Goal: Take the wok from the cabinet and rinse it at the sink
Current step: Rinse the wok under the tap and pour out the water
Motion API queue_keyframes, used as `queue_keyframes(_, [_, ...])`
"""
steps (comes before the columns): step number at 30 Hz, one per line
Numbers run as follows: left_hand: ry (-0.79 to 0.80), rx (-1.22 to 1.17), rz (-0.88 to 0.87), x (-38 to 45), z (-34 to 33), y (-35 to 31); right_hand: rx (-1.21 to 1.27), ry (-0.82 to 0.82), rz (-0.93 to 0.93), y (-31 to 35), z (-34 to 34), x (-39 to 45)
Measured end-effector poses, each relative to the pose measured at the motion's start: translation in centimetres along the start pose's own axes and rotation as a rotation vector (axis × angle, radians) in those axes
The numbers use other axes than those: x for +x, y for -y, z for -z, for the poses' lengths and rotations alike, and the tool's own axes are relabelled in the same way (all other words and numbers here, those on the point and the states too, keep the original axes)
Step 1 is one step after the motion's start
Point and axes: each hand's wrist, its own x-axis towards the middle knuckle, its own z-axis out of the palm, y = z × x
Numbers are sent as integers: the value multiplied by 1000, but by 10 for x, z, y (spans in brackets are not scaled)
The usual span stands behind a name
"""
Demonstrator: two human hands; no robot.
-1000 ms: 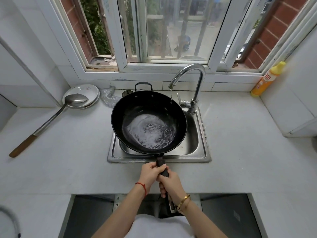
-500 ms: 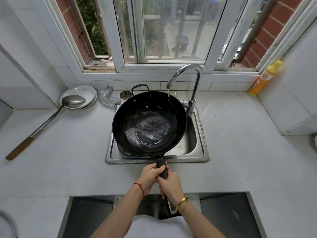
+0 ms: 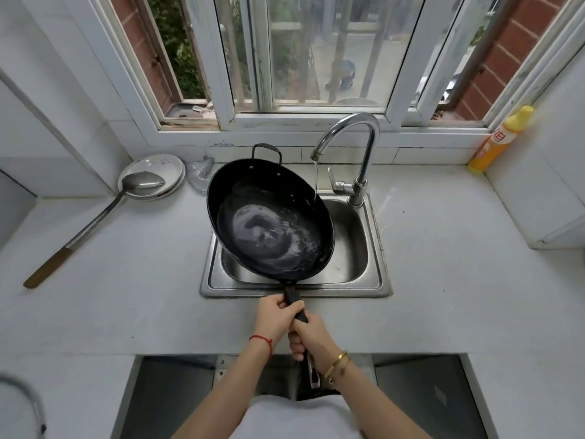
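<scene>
**Wok mid-rinse: two-hand grip on a wet handle, load well out front**

Wok (image 3: 270, 218) is held over the sink (image 3: 376, 280), straight ahead of both hands, tilted so its right rim sits lower, over the basin. Thin stream from the tap (image 3: 345, 137) lands just inside the far-right rim. Shallow water is swirling in the bowl.

Left hand (image 3: 274, 316) is wrapped around the long handle (image 3: 296, 304) close to the bowl, thumb on top. Right hand (image 3: 311, 335) is curled round the same handle just behind it, nearer the body. Both fully closed on it; the metal handle tail sticks out past the right wrist.

Handling, my read:
- Rigid dark metal, wide bowl, probably heavy; the water adds weight and shifts as it sloshes.
- All of the mass sits forward of the hands, so there's real leverage on the wrists. Two hands stacked near the bowl end is the right call.
- Handle is likely wet, so slip or roll is the main risk when tipping to dump.
- The small loop handle (image 3: 266, 150) on the far rim, opposite the hands, is the second hold point if one hand needs to steady the pour.
- Not fragile, but dropping it would bang the steel basin or clip the tap, which is just right of the rim.
</scene>
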Motion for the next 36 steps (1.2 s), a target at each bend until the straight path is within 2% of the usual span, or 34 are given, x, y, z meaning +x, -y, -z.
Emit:
queue_keyframes(4, [-56,109,-73,-4,7,-8,96,127,-26,2,0,4])
queue_keyframes(9, [-202,386,-180,-9,13,-18,231,264,-78,2,-2,13])
queue_keyframes(17, [-357,634,-201,-22,14,-38,580,507,-198,1,-10,19])
queue_keyframes(23, [-413,676,-232,-28,13,-47,837,839,-176,7,-12,14])
queue_keyframes(30, [-407,632,-260,-28,14,-45,789,816,-148,4,-10,18])
queue_keyframes(32, [-374,578,-268,-24,14,-39,720,724,-144,6,-10,15])
queue_keyframes(36, [-234,425,-236,-9,14,-21,472,415,-108,11,-9,8])
